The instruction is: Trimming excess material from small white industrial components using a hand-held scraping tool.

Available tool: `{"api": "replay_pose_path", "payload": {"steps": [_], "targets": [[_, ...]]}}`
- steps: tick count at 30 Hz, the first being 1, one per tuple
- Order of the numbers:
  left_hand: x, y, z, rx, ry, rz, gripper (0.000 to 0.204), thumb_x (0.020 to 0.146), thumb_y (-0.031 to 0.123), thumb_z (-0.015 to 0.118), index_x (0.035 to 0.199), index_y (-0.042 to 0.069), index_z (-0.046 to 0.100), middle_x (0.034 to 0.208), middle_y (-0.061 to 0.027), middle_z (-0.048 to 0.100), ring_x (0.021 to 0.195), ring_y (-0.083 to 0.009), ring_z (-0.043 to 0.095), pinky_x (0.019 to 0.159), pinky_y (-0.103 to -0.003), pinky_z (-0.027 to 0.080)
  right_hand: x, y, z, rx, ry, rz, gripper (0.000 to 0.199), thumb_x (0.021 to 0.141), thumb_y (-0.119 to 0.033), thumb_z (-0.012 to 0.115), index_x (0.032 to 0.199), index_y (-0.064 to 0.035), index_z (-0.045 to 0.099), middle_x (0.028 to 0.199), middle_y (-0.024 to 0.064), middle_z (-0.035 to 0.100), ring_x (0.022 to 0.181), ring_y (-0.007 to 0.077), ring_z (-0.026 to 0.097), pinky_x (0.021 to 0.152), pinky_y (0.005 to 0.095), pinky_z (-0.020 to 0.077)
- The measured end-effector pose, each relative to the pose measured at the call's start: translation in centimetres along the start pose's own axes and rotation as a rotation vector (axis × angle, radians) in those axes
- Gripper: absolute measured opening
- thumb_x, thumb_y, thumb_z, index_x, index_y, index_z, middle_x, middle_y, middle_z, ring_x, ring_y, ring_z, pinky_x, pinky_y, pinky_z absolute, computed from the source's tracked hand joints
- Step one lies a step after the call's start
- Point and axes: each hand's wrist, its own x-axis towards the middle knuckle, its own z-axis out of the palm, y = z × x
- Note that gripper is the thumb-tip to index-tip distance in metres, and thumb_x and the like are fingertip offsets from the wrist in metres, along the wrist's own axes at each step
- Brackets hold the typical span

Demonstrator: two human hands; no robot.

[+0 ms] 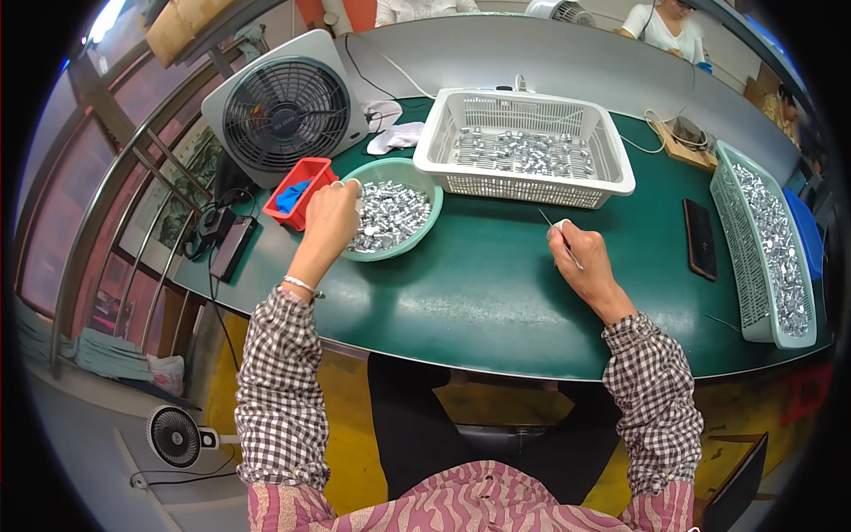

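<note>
My left hand (331,218) hangs over the left rim of a light green bowl (434,215). Its fingers are pinched together, and whatever they may hold is hidden. Small silvery metal parts (394,213) fill much of the bowl. Over the table, right of the bowl, my right hand (585,263) is closed around a thin metal pick (546,215), whose tip points up and left. Pale covers show on some fingertips. Beyond the right hand stands a white basket (523,188) with more of the same silvery parts spread over its bottom.
A red bin (275,214) with a blue cloth sits left of the bowl, before a box fan (285,115). At the right lie a dark phone (699,239) and a long pale green basket (750,301) full of metal parts. A low grey partition (399,62) borders the green table (461,301).
</note>
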Motion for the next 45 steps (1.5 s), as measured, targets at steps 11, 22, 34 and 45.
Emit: {"api": "replay_pose_path", "payload": {"steps": [11, 22, 34, 45], "targets": [[0.1, 15.3, 0.9, -2.064, -0.668, -0.258, 0.025, 0.085, 0.013, 0.059, 0.105, 0.000, 0.054, 0.092, -0.0072, 0.060, 0.078, -0.0147, 0.058, 0.069, -0.026, 0.049, -0.1, -0.2, -0.2, -0.003, 0.050, 0.009, 0.018, 0.083, -0.006, 0.054, 0.068, 0.0006, 0.047, 0.052, 0.0158, 0.049, 0.045, 0.0312, 0.050, 0.042, 0.0384, 0.0369], [1.6, 18.0, 5.1, -2.271, -0.570, -0.432, 0.024, 0.090, 0.015, 0.052, 0.110, 0.001, 0.050, 0.090, -0.0056, 0.058, 0.075, -0.0127, 0.056, 0.065, -0.025, 0.049, -0.3, -0.7, -0.3, 0.013, 0.098, -0.065, 0.017, 0.082, -0.002, 0.054, 0.067, 0.0007, 0.047, 0.053, 0.0126, 0.051, 0.043, 0.0263, 0.052, 0.041, 0.0330, 0.0392], [1.1, 18.1, 4.9, -2.141, -0.590, -0.264, 0.030, 0.090, 0.011, 0.051, 0.117, -0.001, 0.048, 0.093, -0.0060, 0.057, 0.079, -0.0114, 0.055, 0.069, -0.023, 0.049, -0.4, -1.4, -0.3, 0.014, 0.062, -0.129, 0.021, 0.081, -0.002, 0.056, 0.064, -0.0015, 0.043, 0.049, 0.0121, 0.046, 0.039, 0.0279, 0.046, 0.039, 0.0359, 0.0349], [1.0, 18.2, 4.6, -2.252, -0.652, -0.231, 0.031, 0.091, 0.012, 0.047, 0.119, -0.003, 0.047, 0.091, -0.0043, 0.056, 0.078, -0.0098, 0.054, 0.070, -0.023, 0.048, -0.4, -1.3, -0.4, 0.006, 0.059, -0.094, 0.020, 0.081, -0.003, 0.055, 0.064, -0.0013, 0.044, 0.050, 0.0133, 0.047, 0.041, 0.0298, 0.047, 0.039, 0.0369, 0.0353]]}}
